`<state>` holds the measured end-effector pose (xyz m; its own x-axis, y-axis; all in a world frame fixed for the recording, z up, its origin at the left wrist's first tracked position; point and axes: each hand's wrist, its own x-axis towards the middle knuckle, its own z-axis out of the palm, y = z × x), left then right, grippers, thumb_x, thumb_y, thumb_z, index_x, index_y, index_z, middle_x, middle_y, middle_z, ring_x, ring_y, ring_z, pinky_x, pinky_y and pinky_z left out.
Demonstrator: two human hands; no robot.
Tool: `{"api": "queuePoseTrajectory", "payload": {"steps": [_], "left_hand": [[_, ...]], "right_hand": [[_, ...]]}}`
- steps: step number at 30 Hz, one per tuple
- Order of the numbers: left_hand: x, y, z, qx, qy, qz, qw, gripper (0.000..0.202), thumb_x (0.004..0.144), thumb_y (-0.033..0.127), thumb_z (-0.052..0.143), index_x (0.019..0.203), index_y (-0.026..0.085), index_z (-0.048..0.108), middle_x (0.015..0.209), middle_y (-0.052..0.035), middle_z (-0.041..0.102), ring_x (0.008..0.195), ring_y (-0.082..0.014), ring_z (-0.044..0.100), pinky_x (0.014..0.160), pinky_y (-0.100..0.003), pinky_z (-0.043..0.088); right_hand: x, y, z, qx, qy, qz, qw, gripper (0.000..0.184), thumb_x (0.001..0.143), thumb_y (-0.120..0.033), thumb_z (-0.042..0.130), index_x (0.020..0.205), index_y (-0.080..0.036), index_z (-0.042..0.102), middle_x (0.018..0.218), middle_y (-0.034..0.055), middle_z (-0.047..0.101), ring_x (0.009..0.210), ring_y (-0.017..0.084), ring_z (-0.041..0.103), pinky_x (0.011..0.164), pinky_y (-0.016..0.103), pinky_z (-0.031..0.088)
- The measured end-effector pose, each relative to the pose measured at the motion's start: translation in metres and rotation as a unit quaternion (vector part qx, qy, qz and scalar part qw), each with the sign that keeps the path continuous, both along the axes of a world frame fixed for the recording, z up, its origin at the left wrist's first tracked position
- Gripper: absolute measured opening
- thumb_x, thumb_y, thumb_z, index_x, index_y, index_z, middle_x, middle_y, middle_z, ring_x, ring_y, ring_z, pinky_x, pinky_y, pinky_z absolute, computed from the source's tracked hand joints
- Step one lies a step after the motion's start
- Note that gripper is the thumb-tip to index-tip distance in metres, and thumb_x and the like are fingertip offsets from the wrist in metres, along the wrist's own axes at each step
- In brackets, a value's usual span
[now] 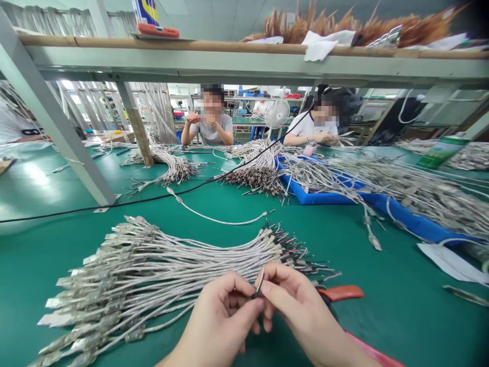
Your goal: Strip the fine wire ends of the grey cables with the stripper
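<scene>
My left hand (pixel 217 318) and my right hand (pixel 294 306) meet low in the middle of the view. Their fingertips pinch a thin cable end with a small metal terminal (pixel 260 283). To the left of my hands lies a large fan of silver braided cables (pixel 160 270), with flat metal connectors at the left and dark wire ends at the right. Some strands pass just above my fingers. Red-handled cutters (pixel 340 293) lie beside my right hand, partly under it. A single white cable (pixel 217 219) lies farther out.
The green workbench (pixel 367 275) holds more cable bundles (pixel 168 168) and a blue tray (pixel 321 198) heaped with cables. A black cord crosses it. Two co-workers sit across the bench. A wooden shelf (pixel 244 47) and grey metal frame run overhead.
</scene>
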<state>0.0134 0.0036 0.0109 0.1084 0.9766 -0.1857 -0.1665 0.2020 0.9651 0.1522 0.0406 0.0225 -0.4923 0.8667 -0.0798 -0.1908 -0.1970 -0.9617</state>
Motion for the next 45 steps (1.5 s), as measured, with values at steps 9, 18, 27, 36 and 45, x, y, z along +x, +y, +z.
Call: {"api": "queuePoseTrajectory", "payload": {"steps": [9,18,27,36,45], "left_hand": [[-0.0003,0.0034,0.0041,-0.004,-0.042,0.000,0.999,0.039,0.070,0.042,0.076,0.073,0.017,0.047,0.059,-0.0006,0.063,0.043,-0.0056,0.047,0.036,-0.012,0.034],[-0.0037,0.0030,0.0051,-0.004,-0.028,0.035,0.999,0.054,0.066,0.065,0.074,0.077,0.015,0.055,0.059,0.0055,0.049,0.039,-0.0008,0.027,0.035,-0.013,0.019],[-0.0058,0.0041,0.0041,-0.040,-0.018,0.037,0.998,0.058,0.063,0.070,0.072,0.076,0.015,0.057,0.051,0.0085,0.043,0.034,-0.0004,0.025,0.033,-0.013,0.016],[-0.0054,0.0040,0.0070,0.003,0.037,0.054,0.998,0.054,0.067,0.065,0.071,0.069,0.012,0.060,0.056,0.0026,0.052,0.040,-0.0025,0.033,0.037,-0.014,0.024],[-0.0030,0.0046,0.0078,-0.006,0.002,0.017,1.000,0.053,0.070,0.064,0.070,0.067,0.013,0.056,0.055,0.0012,0.055,0.034,-0.0013,0.033,0.035,-0.015,0.022]], "right_hand": [[-0.0036,0.0010,0.0011,0.001,-0.022,-0.038,0.999,0.035,0.081,-0.046,0.070,0.070,-0.017,0.055,0.052,-0.0051,0.051,0.046,0.011,0.052,0.049,0.022,0.041],[-0.0035,-0.0013,0.0025,0.063,-0.037,-0.100,0.992,0.031,0.082,-0.045,0.071,0.074,-0.017,0.060,0.050,-0.0059,0.050,0.044,0.011,0.049,0.049,0.022,0.039],[-0.0041,-0.0013,0.0054,0.048,-0.041,-0.082,0.995,0.029,0.079,-0.043,0.071,0.073,-0.016,0.062,0.047,-0.0054,0.051,0.043,0.012,0.049,0.049,0.024,0.040],[-0.0054,0.0012,0.0045,0.029,-0.046,-0.067,0.996,0.025,0.080,-0.037,0.068,0.068,-0.015,0.065,0.050,-0.0026,0.056,0.043,0.011,0.047,0.048,0.023,0.037],[-0.0044,0.0008,0.0040,0.025,-0.033,-0.078,0.996,0.026,0.079,-0.038,0.071,0.071,-0.015,0.062,0.050,-0.0035,0.055,0.044,0.011,0.048,0.046,0.022,0.036]]}}
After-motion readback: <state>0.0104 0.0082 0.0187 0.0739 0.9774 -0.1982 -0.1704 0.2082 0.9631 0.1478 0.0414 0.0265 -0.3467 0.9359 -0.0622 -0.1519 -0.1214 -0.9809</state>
